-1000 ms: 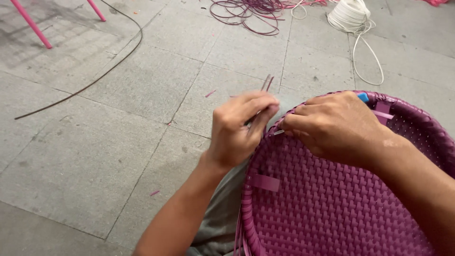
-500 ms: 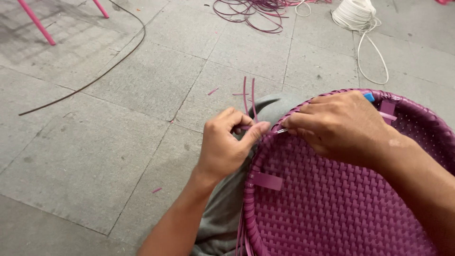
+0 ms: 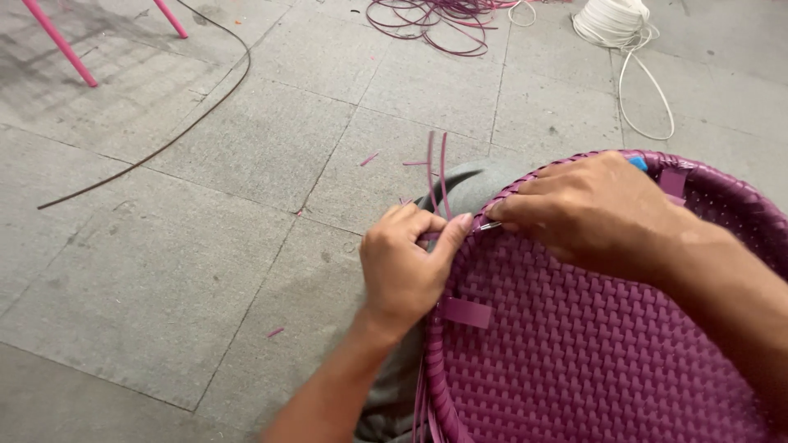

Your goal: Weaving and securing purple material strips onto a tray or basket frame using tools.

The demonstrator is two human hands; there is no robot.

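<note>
A round purple woven panel (image 3: 591,353) with a braided rim fills the lower right, resting on my grey-clad knee (image 3: 476,182). My left hand (image 3: 404,269) pinches two loose purple strips (image 3: 437,174) at the rim; their ends stick upward. My right hand (image 3: 589,212) lies over the top of the rim and grips a thin metal tool (image 3: 489,226) whose tip pokes out at the rim, right by my left thumb. A blue bit (image 3: 639,163) shows behind the right hand.
Grey paved floor. A tangle of purple strips (image 3: 431,18) and a coil of white cord (image 3: 617,18) lie at the top. Pink metal legs (image 3: 57,41) stand top left, with a long dark cable (image 3: 164,139) curving past. Small purple offcuts (image 3: 369,158) dot the floor.
My left hand slid down along the rim toward me, and the two strip ends now stand upright above it. My grey knee has come into view. The right hand has stayed on the rim.
</note>
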